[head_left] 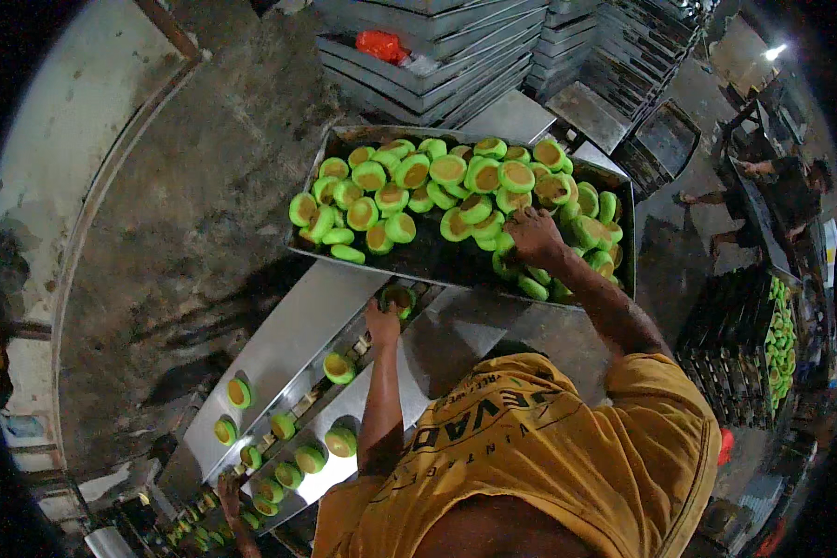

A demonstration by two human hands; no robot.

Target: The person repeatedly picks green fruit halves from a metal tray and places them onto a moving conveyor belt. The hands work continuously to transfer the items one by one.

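Dim interior, unevenly lit, seen through a fisheye lens whose corners fall to black. A small white lamp [775, 52], upper right, flares into a soft halo. Strong white glare marks the metal counter [284, 335] at lower left of centre, while long dark shadows cross the floor [242, 102] at left. Green rounds [448, 169] in the upper centre are fairly sharp and clearly lit; the bare interior of their tray [442, 256] is nearly black. Toward the right rim, detail turns soft and grainy; the edge of the pale surface [93, 121] at far left bows outward
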